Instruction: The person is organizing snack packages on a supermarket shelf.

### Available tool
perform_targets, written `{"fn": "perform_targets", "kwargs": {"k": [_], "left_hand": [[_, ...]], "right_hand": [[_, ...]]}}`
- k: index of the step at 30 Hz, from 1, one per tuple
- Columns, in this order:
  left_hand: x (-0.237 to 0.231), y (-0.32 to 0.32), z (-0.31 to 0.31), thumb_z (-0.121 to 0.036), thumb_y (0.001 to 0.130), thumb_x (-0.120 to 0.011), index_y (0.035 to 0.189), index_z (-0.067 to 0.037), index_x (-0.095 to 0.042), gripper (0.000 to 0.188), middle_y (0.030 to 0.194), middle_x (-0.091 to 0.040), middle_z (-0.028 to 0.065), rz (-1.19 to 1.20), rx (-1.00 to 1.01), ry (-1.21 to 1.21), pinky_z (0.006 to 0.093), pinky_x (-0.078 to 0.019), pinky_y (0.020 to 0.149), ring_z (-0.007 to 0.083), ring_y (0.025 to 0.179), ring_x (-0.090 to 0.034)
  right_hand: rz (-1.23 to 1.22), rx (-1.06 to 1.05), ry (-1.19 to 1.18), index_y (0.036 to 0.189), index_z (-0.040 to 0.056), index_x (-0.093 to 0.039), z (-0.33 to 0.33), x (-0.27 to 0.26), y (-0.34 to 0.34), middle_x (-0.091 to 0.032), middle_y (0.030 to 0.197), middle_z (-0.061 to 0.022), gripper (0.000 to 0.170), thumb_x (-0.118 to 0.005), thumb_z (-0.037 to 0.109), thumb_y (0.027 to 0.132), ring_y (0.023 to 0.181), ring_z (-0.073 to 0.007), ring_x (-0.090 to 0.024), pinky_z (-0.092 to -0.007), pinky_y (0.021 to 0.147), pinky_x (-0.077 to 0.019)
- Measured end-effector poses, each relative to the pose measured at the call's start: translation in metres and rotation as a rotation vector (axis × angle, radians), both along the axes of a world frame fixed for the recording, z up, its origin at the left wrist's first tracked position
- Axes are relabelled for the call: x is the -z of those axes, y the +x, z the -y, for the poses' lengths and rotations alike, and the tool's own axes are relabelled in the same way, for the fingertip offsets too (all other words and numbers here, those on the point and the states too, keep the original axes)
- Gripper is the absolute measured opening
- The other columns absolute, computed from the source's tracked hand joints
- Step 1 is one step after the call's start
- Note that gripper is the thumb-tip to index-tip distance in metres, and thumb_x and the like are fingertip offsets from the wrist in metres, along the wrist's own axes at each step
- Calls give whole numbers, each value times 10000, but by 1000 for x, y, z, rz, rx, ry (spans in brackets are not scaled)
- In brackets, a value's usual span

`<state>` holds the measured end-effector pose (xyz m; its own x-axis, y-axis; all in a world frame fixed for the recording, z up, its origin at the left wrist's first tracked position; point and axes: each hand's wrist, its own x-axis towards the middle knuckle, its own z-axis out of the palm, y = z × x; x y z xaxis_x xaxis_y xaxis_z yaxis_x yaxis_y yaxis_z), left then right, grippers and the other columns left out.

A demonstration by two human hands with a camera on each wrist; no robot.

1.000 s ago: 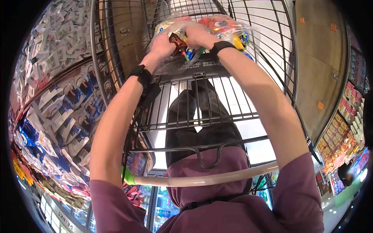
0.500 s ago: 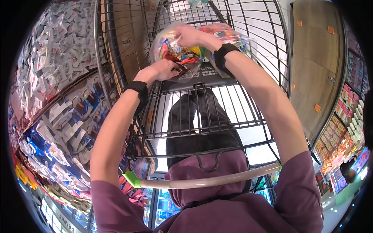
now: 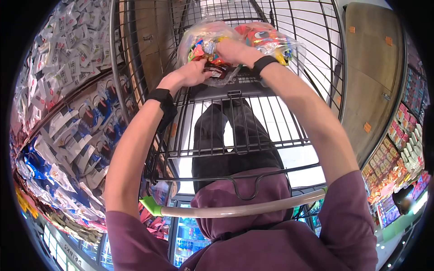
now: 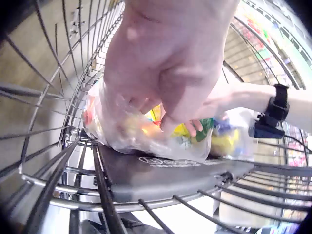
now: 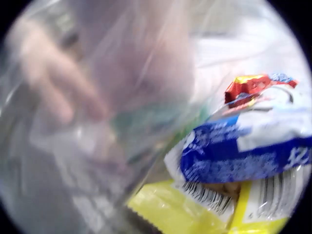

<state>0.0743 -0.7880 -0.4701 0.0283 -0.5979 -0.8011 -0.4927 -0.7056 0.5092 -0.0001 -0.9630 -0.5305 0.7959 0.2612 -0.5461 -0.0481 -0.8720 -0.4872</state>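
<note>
A clear plastic bag (image 3: 217,34) full of colourful small packets lies at the near end of the cart's basket. My left hand (image 3: 190,74) pinches the bag's near edge beside a dark brown packet (image 3: 215,71); in the left wrist view this hand (image 4: 168,53) covers part of the bag (image 4: 180,147). My right hand (image 3: 231,50) is at the bag's right side, its fingertips partly hidden among plastic and packets. Blurred plastic covers much of the right wrist view, where a blue-and-white packet (image 5: 243,146) and a yellow packet (image 5: 180,209) show.
A second filled bag (image 3: 271,38) sits to the right. Wire walls and the cart handle (image 3: 244,210) surround the arms. Racks of packaged goods (image 3: 68,58) stand at left, wooden cabinets (image 3: 370,49) at right, with a dark panel (image 3: 226,90) under the bags.
Since half a second ago, my right hand has moved down and right from the bag's top. My left hand has shifted slightly up and right, staying at the near edge.
</note>
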Motion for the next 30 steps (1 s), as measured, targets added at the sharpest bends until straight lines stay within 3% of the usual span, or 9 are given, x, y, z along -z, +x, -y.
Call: {"fn": "perform_targets", "kwargs": {"k": [2,7,11,15,19,23,26,27,30], "left_hand": [[19,7,-9,-292,983,-559,1424,54,-371,591,1317,-569,246,-74,-163,-45,392,-418,1059,335,1249,-540],[11,10,-6,-244,875,-739,1340,22,-481,594,1273,-604,159,-273,-760,-88,325,-424,1049,207,1208,-563],[-6,18,0,-213,815,-803,1082,-22,-583,395,979,-655,56,-279,-839,-76,270,-498,808,122,900,-614],[-17,19,6,-176,798,-798,1054,-18,-596,363,969,-672,70,-272,-1034,-34,284,-540,707,143,809,-663],[-26,22,2,-201,831,-761,1024,-11,-614,307,923,-664,47,-261,-1067,12,261,-522,757,107,811,-639],[-53,19,2,-193,828,-763,1123,41,-614,405,947,-695,110,-461,-1179,-11,253,-562,777,144,822,-684],[-74,10,4,-238,860,-747,1135,62,-611,429,972,-706,139,-513,-1230,-32,248,-590,760,181,813,-707],[-82,9,5,-245,865,-743,1134,59,-613,426,974,-707,142,-523,-1243,-58,255,-592,753,182,805,-709],[-107,-1,4,-290,886,-722,1139,31,-620,421,976,-713,137,-408,-1279,-115,262,-593,738,179,804,-713]], "right_hand": [[-67,50,79,811,-6,-633,15,-2,17,-686,813,-213,87,-614,75,787,747,-339,-699,-400,654,-561],[-437,446,554,931,13,-542,37,-51,32,-645,782,-50,211,-501,199,1021,613,-112,-645,-259,589,-547],[-434,588,750,986,8,-543,34,-44,31,-646,847,-58,194,-516,198,1012,681,-116,-657,-252,642,-557],[-453,704,731,1069,9,-555,35,-45,28,-658,902,-74,175,-526,165,995,707,-120,-664,-253,665,-560],[-522,494,457,1187,4,-553,39,-43,29,-674,989,-102,278,-581,99,928,808,-131,-672,-279,744,-566],[-576,381,614,1329,-10,-482,29,-75,25,-670,1051,-100,592,-739,120,811,1005,-165,-632,-317,846,-549],[-564,457,749,1305,-45,-503,18,-111,28,-593,1243,-171,689,-820,186,738,1114,-222,-609,-349,872,-586],[-532,480,729,1307,-10,-495,16,-134,28,-659,1075,-95,646,-812,197,784,974,-163,-641,-296,859,-544],[-559,381,772,1234,-16,-546,12,-145,38,-665,1041,-89,516,-784,150,807,946,-154,-649,-286,853,-540]]}}
